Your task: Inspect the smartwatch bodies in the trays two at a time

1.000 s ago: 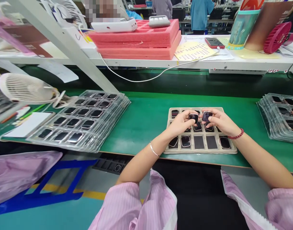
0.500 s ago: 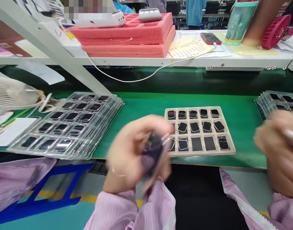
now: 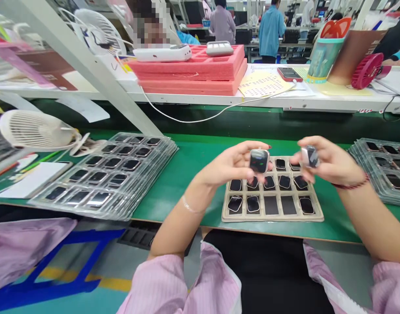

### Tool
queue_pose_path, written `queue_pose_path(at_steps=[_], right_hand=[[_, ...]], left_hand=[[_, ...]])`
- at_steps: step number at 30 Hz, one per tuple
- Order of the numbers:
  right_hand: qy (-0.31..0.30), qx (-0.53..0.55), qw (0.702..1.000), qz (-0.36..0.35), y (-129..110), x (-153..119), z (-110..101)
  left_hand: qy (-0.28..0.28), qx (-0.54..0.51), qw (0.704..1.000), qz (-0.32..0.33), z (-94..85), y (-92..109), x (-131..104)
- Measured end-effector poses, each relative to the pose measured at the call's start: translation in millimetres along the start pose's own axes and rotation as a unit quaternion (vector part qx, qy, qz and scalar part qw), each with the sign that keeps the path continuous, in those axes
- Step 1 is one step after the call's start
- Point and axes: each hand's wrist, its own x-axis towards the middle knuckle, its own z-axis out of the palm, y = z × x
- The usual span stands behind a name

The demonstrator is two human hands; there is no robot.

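My left hand (image 3: 231,162) grips a square watch face (image 3: 259,161) by its edges, with its dark screen showing. Another watch face (image 3: 310,156) is between the fingers of my right hand (image 3: 333,162). Both are held above the back part of a beige tray (image 3: 273,217), which has rows of compartments. Watch faces lie in many of them; two compartments in the front row (image 3: 271,205) show only dark bottoms. My hands hide part of the back row.
Stacked clear trays of watch faces (image 3: 97,176) stand at the left, and more (image 3: 388,168) at the right edge. A white fan (image 3: 39,128) lies far left. The shelf behind holds pink foam (image 3: 190,80), a phone (image 3: 289,74) and a cup (image 3: 324,59).
Both hands have moved up and closer together over the tray, each with a watch face now plainly visible. The view has tilted upward, showing more of the shelf and people behind.
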Motion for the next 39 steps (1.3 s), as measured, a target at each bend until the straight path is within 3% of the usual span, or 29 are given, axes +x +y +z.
queue_pose_path(at_steps=[2, 4, 6, 9, 24, 39], right_hand=[[-0.016, 0.035, 0.999, 0.012, 14, 20, 7], [-0.003, 0.058, 0.998, 0.037, 37, 40, 11], [0.024, 0.047, 0.997, 0.057, 61, 53, 14], [0.046, 0.021, 0.996, 0.067, 85, 59, 17], [0.034, 0.007, 0.998, 0.053, 100, 53, 22], [0.025, -0.004, 0.999, 0.029, 99, 49, 23]], left_hand=[[-0.038, 0.01, 0.999, -0.002, -1.5, -30, 34], [-0.009, 0.034, 0.999, -0.007, -2.6, -62, 59], [0.031, 0.066, 0.997, -0.02, -3.4, -86, 72], [0.054, 0.09, 0.994, -0.03, -3.2, -105, 73], [0.115, 0.002, 0.993, 0.002, -3.5, -121, 69], [0.128, 0.028, 0.991, -0.001, -4.9, -121, 68]])
